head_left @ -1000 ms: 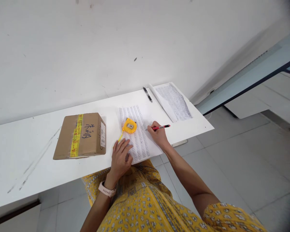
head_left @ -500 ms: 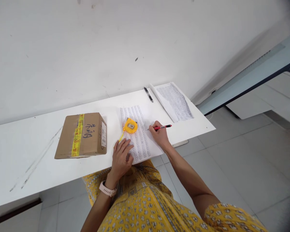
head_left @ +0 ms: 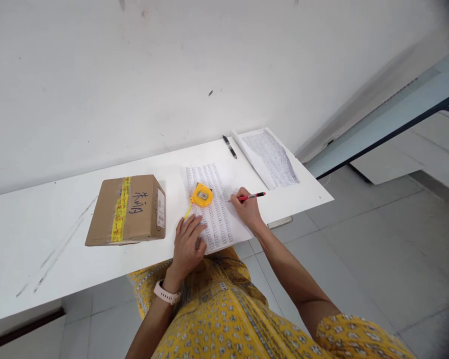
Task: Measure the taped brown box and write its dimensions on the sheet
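A printed sheet of paper (head_left: 221, 219) covered in columns of small marks lies on the white table. My right hand (head_left: 247, 209) grips a red pen (head_left: 252, 196), its tip at the sheet's right-hand column. Fingers outstretched, my left hand (head_left: 189, 244) rests on the lower left of the paper. Just above it, a yellow tape measure (head_left: 201, 195) sits on the sheet, a short length of its yellow blade (head_left: 187, 213) running down towards my left fingertips. Whether those fingers touch the blade is unclear.
A taped cardboard box (head_left: 127, 209) stands left of the paper. Toward the wall lie a black pen (head_left: 229, 146) and a folded printed sheet (head_left: 271, 157). The white table (head_left: 60, 219) meets the wall behind, and its near edge runs by my body.
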Demonstrator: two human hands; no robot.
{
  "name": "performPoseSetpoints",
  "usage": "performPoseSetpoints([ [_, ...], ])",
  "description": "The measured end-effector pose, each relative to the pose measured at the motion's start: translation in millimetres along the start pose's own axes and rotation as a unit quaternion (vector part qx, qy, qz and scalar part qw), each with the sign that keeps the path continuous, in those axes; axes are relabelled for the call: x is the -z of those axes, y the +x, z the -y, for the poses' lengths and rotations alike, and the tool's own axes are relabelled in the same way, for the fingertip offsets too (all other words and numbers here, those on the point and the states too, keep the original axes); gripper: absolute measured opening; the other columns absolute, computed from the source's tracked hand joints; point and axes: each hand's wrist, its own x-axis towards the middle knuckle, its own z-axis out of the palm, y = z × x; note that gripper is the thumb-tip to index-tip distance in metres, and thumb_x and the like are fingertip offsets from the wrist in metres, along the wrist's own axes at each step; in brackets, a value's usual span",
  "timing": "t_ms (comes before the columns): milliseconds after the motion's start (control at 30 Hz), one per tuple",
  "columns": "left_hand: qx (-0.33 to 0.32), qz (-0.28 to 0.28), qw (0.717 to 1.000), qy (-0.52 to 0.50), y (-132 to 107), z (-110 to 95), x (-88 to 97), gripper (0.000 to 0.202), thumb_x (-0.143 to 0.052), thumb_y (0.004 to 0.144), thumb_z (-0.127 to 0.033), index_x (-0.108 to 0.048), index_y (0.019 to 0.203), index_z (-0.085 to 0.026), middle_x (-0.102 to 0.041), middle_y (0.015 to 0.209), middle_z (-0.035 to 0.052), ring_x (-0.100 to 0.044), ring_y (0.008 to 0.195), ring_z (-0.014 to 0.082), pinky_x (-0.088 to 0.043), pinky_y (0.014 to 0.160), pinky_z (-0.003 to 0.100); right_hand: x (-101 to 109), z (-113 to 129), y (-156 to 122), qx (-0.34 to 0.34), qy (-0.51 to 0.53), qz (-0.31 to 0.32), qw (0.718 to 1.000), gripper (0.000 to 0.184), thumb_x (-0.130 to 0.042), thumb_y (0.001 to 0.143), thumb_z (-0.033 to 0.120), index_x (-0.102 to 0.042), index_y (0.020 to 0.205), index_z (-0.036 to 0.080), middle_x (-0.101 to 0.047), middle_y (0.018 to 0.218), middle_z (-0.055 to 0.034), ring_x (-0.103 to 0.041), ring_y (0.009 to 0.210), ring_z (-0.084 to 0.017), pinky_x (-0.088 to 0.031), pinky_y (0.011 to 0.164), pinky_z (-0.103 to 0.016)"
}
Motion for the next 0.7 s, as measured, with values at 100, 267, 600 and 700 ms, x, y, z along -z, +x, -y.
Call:
performPoseSetpoints([
  [100, -0.001, -0.002, 1.0, 0.001, -0.2, 0.1, -0.3, 0.039, -0.051, 0.08, -0.01, -0.064, 0.114, -0.021, -0.065, 0.134, 0.0097, -0.052, 0.133, 0.0273, -0.033, 0.117, 0.055, -0.4, -0.9, 0.0, 0.001, 0.007, -0.002, 1.0, 0.031, -0.057, 0.08, 0.028, -0.032, 0.062, 0.024, -0.032, 0.056, 0.0075, -0.032, 0.056, -0.012, -0.027, 0.056, -0.028],
  [267, -0.005, -0.003, 1.0, 0.0, -0.2, 0.5, -0.2, 0.039, -0.052, 0.079, -0.009, -0.064, 0.114, -0.02, -0.065, 0.134, 0.0102, -0.052, 0.133, 0.0273, -0.033, 0.117, 0.055, 0.0, 1.1, -0.8, -0.003, -0.006, -0.015, 1.0, 0.031, -0.056, 0.081, 0.028, -0.032, 0.062, 0.024, -0.032, 0.056, 0.0074, -0.033, 0.056, -0.012, -0.027, 0.056, -0.028],
  [600, 0.002, 0.0, 1.0, -0.003, -0.4, 0.5, -0.1, 0.039, -0.052, 0.079, -0.009, -0.065, 0.114, -0.021, -0.065, 0.134, 0.01, -0.052, 0.133, 0.0274, -0.033, 0.117, 0.056, -0.4, 2.6, -0.7, 0.001, -0.003, -0.014, 1.0, 0.032, -0.056, 0.081, 0.029, -0.031, 0.062, 0.025, -0.032, 0.056, 0.007, -0.032, 0.055, -0.013, -0.027, 0.055, -0.028],
  [700, 0.001, -0.001, 1.0, -0.004, -0.8, 1.1, -0.5, 0.039, -0.052, 0.079, -0.009, -0.065, 0.114, -0.021, -0.065, 0.134, 0.0097, -0.052, 0.133, 0.0274, -0.032, 0.117, 0.056, 0.2, 3.2, -2.4, 0.013, -0.013, -0.047, 0.999, 0.031, -0.054, 0.085, 0.031, -0.033, 0.064, 0.025, -0.034, 0.059, 0.0061, -0.034, 0.057, -0.014, -0.029, 0.056, -0.029],
])
